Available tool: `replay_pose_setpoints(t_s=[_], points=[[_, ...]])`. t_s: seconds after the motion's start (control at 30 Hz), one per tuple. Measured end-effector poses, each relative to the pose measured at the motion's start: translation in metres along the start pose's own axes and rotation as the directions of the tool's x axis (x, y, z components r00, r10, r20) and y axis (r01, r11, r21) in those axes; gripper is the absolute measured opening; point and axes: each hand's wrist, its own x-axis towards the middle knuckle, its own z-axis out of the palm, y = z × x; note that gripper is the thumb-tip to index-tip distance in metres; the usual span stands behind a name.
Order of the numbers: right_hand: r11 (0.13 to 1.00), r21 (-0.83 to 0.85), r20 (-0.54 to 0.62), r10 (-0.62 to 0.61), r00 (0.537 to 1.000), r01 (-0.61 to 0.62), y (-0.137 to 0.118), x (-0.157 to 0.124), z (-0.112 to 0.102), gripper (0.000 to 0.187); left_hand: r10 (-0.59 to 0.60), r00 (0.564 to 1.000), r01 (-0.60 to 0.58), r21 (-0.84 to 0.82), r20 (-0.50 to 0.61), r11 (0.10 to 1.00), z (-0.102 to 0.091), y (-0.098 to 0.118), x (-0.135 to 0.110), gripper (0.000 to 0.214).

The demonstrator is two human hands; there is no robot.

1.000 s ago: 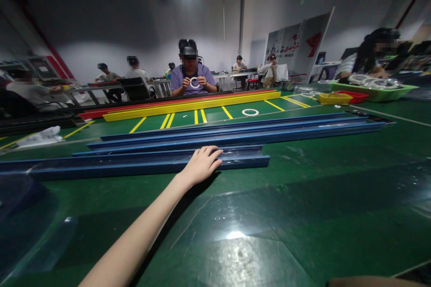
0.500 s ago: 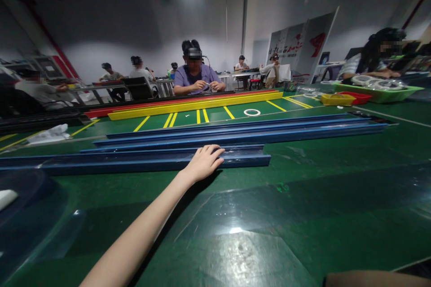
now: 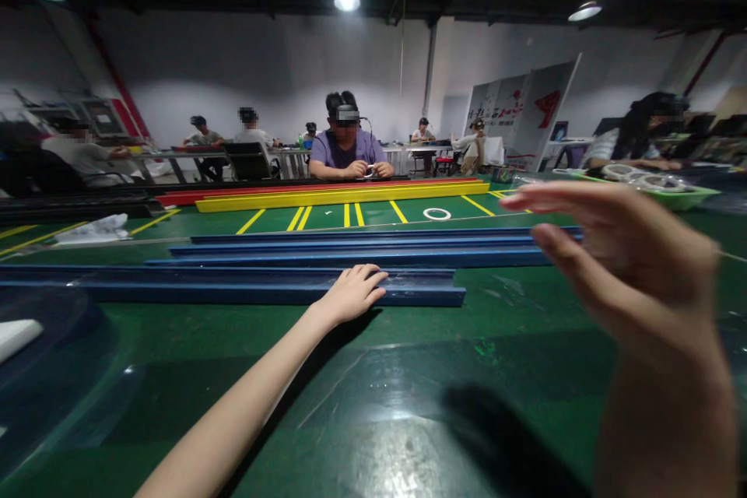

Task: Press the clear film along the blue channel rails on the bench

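My left hand [image 3: 354, 292] lies over the near blue channel strip [image 3: 233, 295], close to its right end, with the fingers spread on it. My right hand [image 3: 636, 264] is raised above the right side of the table, its thumb and fingers apart and nothing between them. It hides the right ends of the other blue channels [image 3: 373, 257], which lie just behind the near one. A film roll [image 3: 52, 381], dark blue and see-through, sits at the left front with a white piece on it.
Yellow [image 3: 344, 197] and red channels lie farther back on the green table [image 3: 362, 373], near a white ring [image 3: 437, 214]. At the left is crumpled white material [image 3: 96, 229]. A green tray [image 3: 689, 198] of rings stands at the right. Several people sit beyond.
My right hand has risen into view from the lower right edge, casting a shadow on the table. My left hand stays on the near blue channel. The view has tilted slightly upward.
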Motion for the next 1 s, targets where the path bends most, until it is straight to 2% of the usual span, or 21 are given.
replay_pose_setpoints(t_s=[0.07, 0.13, 0.2, 0.3, 0.43, 0.5, 0.63, 0.73, 0.87, 1.0], points=[[0.997, -0.005, 0.103, 0.073, 0.992, -0.073, 0.019, 0.004, 0.019, 0.020, -0.014, 1.000, 0.014, -0.004, 0.025, 1.000, -0.003, -0.002, -0.001, 0.039], [0.984, -0.056, 0.235, 0.179, 0.955, -0.171, 0.047, 0.001, 0.042, 0.019, -0.035, 0.998, 0.035, -0.009, 0.058, 0.999, -0.004, -0.005, -0.001, 0.039], [0.976, -0.112, 0.347, 0.216, 0.912, -0.189, 0.076, -0.009, 0.066, 0.021, -0.060, 0.994, 0.061, -0.013, 0.091, 0.998, -0.006, -0.009, -0.002, 0.040], [0.971, -0.202, 0.484, 0.214, 0.849, -0.130, 0.106, -0.031, 0.095, 0.022, -0.099, 0.987, 0.100, -0.004, 0.125, 0.995, -0.006, -0.017, -0.002, 0.043], [0.949, -0.314, 0.591, 0.222, 0.775, -0.033, 0.110, -0.053, 0.119, 0.024, -0.117, 0.980, 0.116, 0.015, 0.158, 0.993, -0.009, -0.023, -0.003, 0.041], [0.939, -0.342, 0.621, 0.208, 0.756, 0.023, 0.105, -0.057, 0.125, 0.024, -0.111, 0.985, 0.109, 0.020, 0.130, 0.994, -0.011, -0.019, -0.002, 0.039], [0.923, -0.378, 0.618, 0.196, 0.761, 0.069, 0.094, -0.060, 0.133, 0.025, -0.039, 0.999, 0.040, 0.028, -0.038, 0.999, -0.015, 0.001, 0.002, 0.035], [0.916, -0.396, 0.588, 0.200, 0.783, 0.063, 0.089, -0.063, 0.139, 0.027, 0.009, 0.995, -0.007, 0.021, -0.104, 1.000, -0.011, 0.019, 0.009, 0.033], [0.936, -0.346, 0.573, 0.157, 0.804, 0.064, 0.084, -0.069, 0.147, 0.031, -0.015, 0.989, 0.018, 0.019, -0.148, 1.000, 0.004, 0.029, 0.019, 0.034], [0.953, -0.296, 0.567, 0.122, 0.814, 0.064, 0.086, -0.071, 0.148, 0.032, -0.024, 0.992, 0.029, 0.044, -0.125, 0.999, 0.016, 0.026, 0.021, 0.037]])
